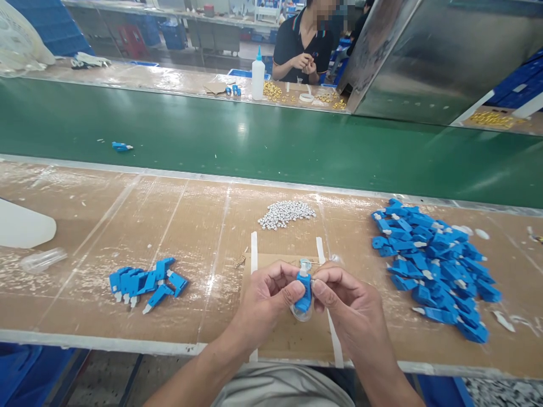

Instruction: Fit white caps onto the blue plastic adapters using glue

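Here, blocky blue piece (pixel 304 301) held between hands (pixel 265 291); pebbly whitish bits (pixel 286 214) beyond.

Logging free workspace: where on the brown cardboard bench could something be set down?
Mostly bare bench lies between the small blue plastic cluster and the greyish pile of tiny pieces, and between that pile and the large blue plastic heap. Crowded: that heap, around the left hand and right hand.
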Available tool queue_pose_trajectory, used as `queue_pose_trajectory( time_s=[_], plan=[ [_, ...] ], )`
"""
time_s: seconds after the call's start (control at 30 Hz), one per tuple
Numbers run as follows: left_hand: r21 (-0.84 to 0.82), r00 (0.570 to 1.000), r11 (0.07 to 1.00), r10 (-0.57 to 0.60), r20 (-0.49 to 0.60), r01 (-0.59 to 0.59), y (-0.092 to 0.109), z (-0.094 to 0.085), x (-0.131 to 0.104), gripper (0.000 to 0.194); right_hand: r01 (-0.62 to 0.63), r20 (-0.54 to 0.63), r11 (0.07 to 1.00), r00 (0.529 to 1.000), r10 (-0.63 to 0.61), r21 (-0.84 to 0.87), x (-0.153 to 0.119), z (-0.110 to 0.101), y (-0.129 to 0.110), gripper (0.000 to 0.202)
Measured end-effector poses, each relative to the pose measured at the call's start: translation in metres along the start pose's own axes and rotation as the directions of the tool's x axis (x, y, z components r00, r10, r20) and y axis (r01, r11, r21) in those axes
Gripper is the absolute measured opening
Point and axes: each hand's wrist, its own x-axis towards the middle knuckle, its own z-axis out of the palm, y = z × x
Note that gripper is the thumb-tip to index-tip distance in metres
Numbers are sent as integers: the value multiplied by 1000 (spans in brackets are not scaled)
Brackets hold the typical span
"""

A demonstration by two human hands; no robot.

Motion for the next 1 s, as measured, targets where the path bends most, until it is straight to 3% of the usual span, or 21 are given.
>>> queue_pose_trajectory(
  time_s=[0.23, 0.37, 0.5, 0.83, 0.93, 1.0],
  plan=[
    [178, 998, 983, 49, -43, -40, 2, -1, -2, 21, 17, 8, 997, 1000, -16, -80, 1, -2, -5, 11],
    [230, 1000, 973, 19, 8, -21, 8, -3, -2, 23, -123, 78, 977, 991, 111, 172, 5, -6, -2, 16],
    [186, 996, 982, -44, 76, 29, 16, 2, 0, 26, -305, 195, 853, 950, 242, 424, 9, -8, -1, 25],
    [262, 990, 962, -105, 93, 77, 22, 13, 1, 30, -370, 211, 814, 928, 306, 448, 12, -14, -1, 34],
    [376, 992, 926, -82, 97, 40, 27, 14, 16, 30, -353, 183, 803, 936, 302, 480, 16, -21, 0, 34],
    [610, 999, 792, -23, 32, -2, 37, 7, 47, 29, -318, 142, 797, 947, 287, 513, 17, -29, -1, 31]
  ],
)
